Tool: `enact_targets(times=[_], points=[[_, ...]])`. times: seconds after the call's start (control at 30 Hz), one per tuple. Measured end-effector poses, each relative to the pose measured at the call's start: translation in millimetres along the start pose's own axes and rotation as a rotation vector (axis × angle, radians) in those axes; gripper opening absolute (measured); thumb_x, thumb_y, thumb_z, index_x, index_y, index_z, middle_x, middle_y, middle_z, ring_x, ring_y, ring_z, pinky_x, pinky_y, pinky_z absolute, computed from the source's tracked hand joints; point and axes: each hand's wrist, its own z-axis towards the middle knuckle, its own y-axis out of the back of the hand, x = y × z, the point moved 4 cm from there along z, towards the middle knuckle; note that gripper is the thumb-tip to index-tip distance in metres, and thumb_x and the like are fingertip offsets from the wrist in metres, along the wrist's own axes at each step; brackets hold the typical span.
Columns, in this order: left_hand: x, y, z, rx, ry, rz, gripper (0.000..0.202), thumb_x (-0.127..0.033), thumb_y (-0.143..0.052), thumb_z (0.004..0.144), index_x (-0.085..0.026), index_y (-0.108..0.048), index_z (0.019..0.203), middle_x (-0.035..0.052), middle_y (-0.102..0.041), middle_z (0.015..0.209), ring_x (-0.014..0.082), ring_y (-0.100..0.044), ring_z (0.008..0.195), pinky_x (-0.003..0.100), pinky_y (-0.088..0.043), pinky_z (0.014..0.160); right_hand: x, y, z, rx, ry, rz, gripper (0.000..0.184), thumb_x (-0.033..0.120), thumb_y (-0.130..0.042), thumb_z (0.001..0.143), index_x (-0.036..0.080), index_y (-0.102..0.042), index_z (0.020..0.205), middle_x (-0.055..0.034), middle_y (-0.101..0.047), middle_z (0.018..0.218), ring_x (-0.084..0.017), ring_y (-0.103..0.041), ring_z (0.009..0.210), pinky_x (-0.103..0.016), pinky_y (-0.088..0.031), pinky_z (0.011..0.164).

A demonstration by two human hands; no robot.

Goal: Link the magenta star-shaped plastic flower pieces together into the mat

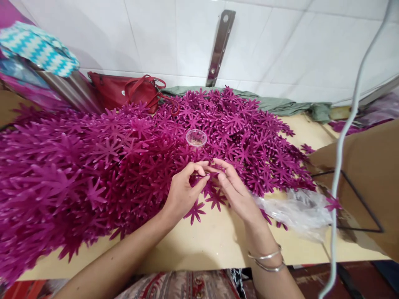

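Observation:
A big heap of magenta plastic flowers covers the left and middle of the table. My left hand and my right hand meet just in front of the heap, fingertips pinched together on one magenta flower piece. A few loose flowers lie under and between my hands. A small clear plastic cup sits on top of the heap just beyond my fingers. Two metal bangles circle my right wrist.
A crumpled clear plastic bag lies to the right of my hands. A brown cardboard box stands at the right edge. A red handbag and green cloth rest against the white tiled wall. A grey cable hangs at right.

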Motion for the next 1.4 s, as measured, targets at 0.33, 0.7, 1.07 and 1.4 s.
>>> enact_targets(times=[0.33, 0.7, 1.07, 1.4], points=[[-4.4, -22.0, -32.5, 0.427, 0.028, 0.159, 0.016, -0.021, -0.056, 0.099, -0.026, -0.069, 0.107, 0.0007, -0.078, 0.092, 0.0181, -0.074, 0.077, 0.029, -0.058, 0.072, 52.9, -43.4, 94.4, 0.209, 0.361, -1.057, 0.026, 0.026, -0.050, 0.104, 0.024, -0.068, 0.123, -0.0121, -0.072, 0.130, -0.031, -0.065, 0.122, -0.066, -0.017, 0.122], [11.6, -29.2, -34.1, 0.536, -0.166, 0.112, 0.016, -0.015, -0.055, 0.097, -0.019, -0.069, 0.103, 0.0068, -0.077, 0.102, 0.0219, -0.070, 0.103, 0.035, -0.054, 0.096, 35.9, -69.8, 147.8, 0.471, 0.103, -1.511, 0.023, 0.025, -0.051, 0.104, 0.011, -0.068, 0.106, -0.0229, -0.076, 0.108, -0.033, -0.071, 0.107, -0.046, -0.046, 0.097], [8.5, 21.2, -18.7, -0.202, -0.280, 0.070, 0.021, -0.010, -0.060, 0.097, -0.022, -0.068, 0.112, 0.0057, -0.070, 0.105, 0.0175, -0.067, 0.104, 0.030, -0.053, 0.094, 52.5, -60.6, 142.2, 0.378, 0.338, -1.338, 0.018, 0.030, -0.073, 0.094, 0.015, -0.066, 0.089, -0.0019, -0.067, 0.079, -0.015, -0.054, 0.067, -0.028, -0.034, 0.070], [19.8, 16.0, -24.0, -0.182, -0.211, -0.018, 0.021, -0.013, -0.060, 0.098, -0.023, -0.066, 0.116, 0.0059, -0.068, 0.109, 0.0141, -0.073, 0.085, 0.025, -0.057, 0.073, 46.3, -52.7, 139.1, 0.288, 0.533, -1.251, 0.016, 0.028, -0.080, 0.088, 0.018, -0.068, 0.090, -0.0072, -0.073, 0.103, -0.024, -0.064, 0.098, -0.038, -0.039, 0.094]])
